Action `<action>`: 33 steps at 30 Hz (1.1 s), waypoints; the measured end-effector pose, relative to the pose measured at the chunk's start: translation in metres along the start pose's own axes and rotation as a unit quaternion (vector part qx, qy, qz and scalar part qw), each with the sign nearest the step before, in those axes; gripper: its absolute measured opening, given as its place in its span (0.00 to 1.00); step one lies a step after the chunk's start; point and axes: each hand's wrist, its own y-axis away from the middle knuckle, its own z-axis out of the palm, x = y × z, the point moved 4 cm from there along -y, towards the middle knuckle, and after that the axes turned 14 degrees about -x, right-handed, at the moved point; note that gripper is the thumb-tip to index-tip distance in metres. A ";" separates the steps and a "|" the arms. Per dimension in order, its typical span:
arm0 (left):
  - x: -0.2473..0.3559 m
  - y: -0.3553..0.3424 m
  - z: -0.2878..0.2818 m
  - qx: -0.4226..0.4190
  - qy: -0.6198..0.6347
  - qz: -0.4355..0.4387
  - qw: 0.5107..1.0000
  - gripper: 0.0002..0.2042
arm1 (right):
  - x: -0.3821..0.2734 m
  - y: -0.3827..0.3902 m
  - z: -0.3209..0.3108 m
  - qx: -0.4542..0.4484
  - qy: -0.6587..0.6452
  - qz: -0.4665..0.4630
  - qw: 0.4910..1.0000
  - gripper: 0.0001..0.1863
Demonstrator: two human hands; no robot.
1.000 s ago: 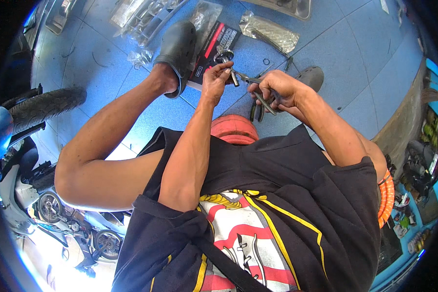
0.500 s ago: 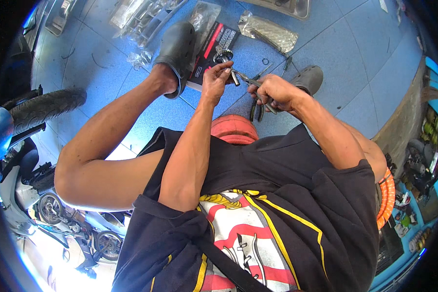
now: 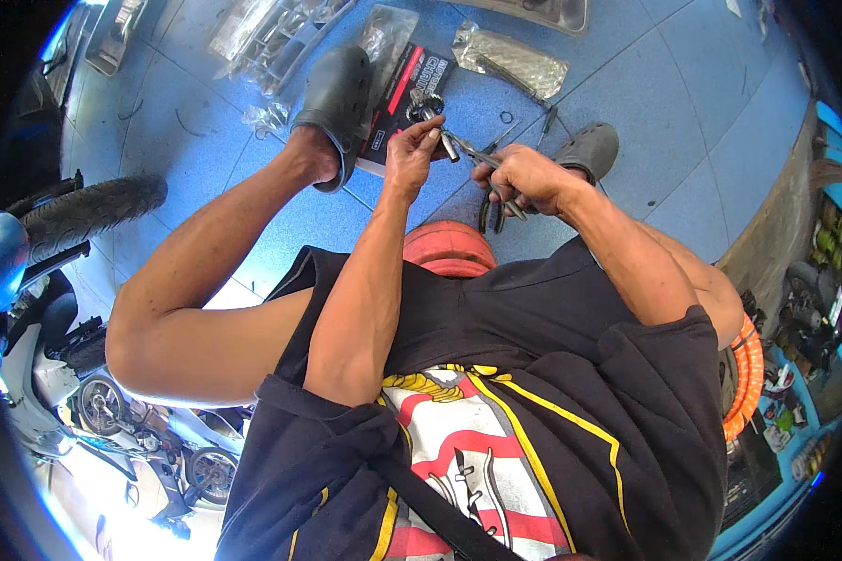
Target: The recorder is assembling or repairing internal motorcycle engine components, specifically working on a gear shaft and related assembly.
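Pliers (image 3: 485,159) sit in the right hand (image 3: 524,178), fingers curled tight round the dark handles, which hang down below the fist; the jaws point left toward the left hand (image 3: 413,150). That hand is pinched shut on a small metal part (image 3: 447,145), thumb and fingertips closed round it, and the plier tips meet it there, above the blue floor (image 3: 646,103) between the person's feet. Just behind the left hand lies a black and red package (image 3: 398,93), beside a grey clog (image 3: 339,98) on the left foot. A second clog (image 3: 589,150) sits right of the pliers. Farther off lie clear plastic bags (image 3: 515,61). A red stool (image 3: 449,248) shows near, under the forearms. Motorbikes (image 3: 56,309) stand at far left.
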 end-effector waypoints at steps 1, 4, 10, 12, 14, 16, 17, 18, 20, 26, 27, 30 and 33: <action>0.000 0.000 0.001 0.001 0.002 0.004 1.000 0.15 | 0.001 -0.001 0.000 -0.004 -0.007 0.003 1.000 0.24; 0.002 0.000 0.001 0.000 0.003 0.007 1.000 0.15 | 0.002 0.000 0.000 -0.005 -0.016 -0.005 1.000 0.25; 0.004 -0.002 0.000 -0.004 -0.023 0.011 1.000 0.16 | -0.007 0.006 0.004 -0.025 -0.042 -0.027 0.998 0.25; 0.004 -0.004 0.002 -0.002 -0.040 0.005 0.999 0.16 | -0.005 0.005 0.007 -0.007 -0.051 -0.040 0.998 0.25; 0.005 -0.005 0.001 -0.003 -0.028 0.020 0.999 0.16 | -0.007 0.008 0.016 0.009 -0.059 -0.052 0.997 0.24; 0.007 -0.006 0.002 -0.004 -0.034 0.020 0.999 0.16 | -0.010 0.019 0.021 0.044 -0.085 -0.045 0.994 0.27; 0.009 -0.007 0.003 -0.005 -0.040 0.020 0.999 0.15 | -0.012 0.020 0.019 0.045 -0.085 -0.046 0.994 0.27; 0.011 -0.006 0.004 -0.006 -0.041 0.021 0.999 0.15 | -0.012 0.021 0.017 0.025 -0.083 -0.034 0.996 0.28; 0.014 -0.005 0.003 0.009 -0.017 0.034 0.999 0.15 | -0.014 0.023 0.016 0.006 -0.083 -0.024 0.996 0.30; 0.018 -0.005 -0.003 0.020 0.035 0.066 0.997 0.14 | -0.015 0.011 0.007 -0.018 -0.034 -0.020 0.999 0.31; 0.016 -0.005 -0.004 0.016 0.042 0.068 0.997 0.13 | -0.018 0.011 0.008 -0.019 -0.038 -0.011 0.999 0.31; 0.017 -0.005 -0.001 0.019 0.024 0.052 0.998 0.13 | -0.025 0.014 0.003 -0.023 -0.037 0.002 0.999 0.30; 0.019 -0.006 -0.001 0.017 0.025 0.058 0.998 0.12 | -0.026 0.013 0.000 -0.030 -0.039 0.004 0.999 0.30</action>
